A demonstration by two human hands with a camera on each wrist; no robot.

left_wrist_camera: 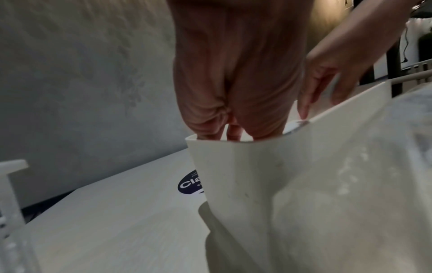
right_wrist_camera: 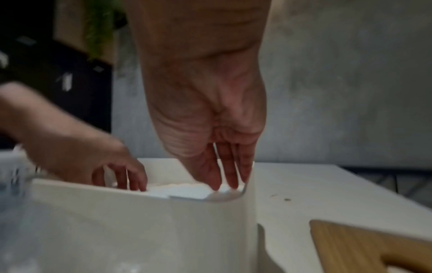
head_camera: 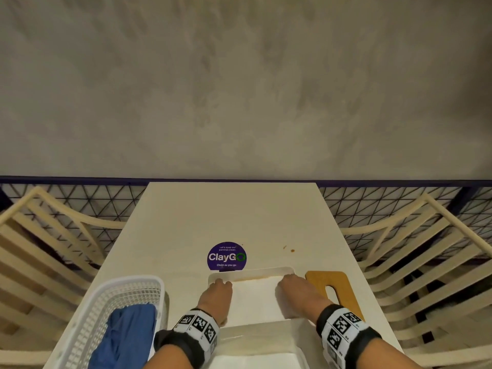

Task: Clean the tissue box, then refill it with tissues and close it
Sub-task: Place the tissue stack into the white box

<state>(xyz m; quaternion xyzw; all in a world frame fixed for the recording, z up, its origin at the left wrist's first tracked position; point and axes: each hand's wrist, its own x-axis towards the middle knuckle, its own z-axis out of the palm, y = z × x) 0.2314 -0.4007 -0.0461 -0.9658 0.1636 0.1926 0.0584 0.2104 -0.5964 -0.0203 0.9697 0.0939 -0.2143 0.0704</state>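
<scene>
Sitting lidless on the white table (head_camera: 239, 214), the tissue box (head_camera: 277, 270) is a white open-topped tub with rounded corners, and a faint brownish smear runs along the inside of its far wall. A flat stack of white tissues (head_camera: 255, 299) fills it.

Both hands reach down into the box from above. The left hand (head_camera: 216, 296) has its straight fingers dipped in at the left end, and the right hand (head_camera: 298, 291) has its straight fingers (right_wrist_camera: 230, 173) touching the tissues at the right end, close to the wall.

A wooden lid (head_camera: 332, 288) with a slot lies just right of the box. A white basket (head_camera: 111, 315) holding a blue cloth (head_camera: 127, 334) stands to the left. Just behind the box, a round purple sticker (head_camera: 226, 256) reads "ClayGo" and "Clean as you go".
</scene>
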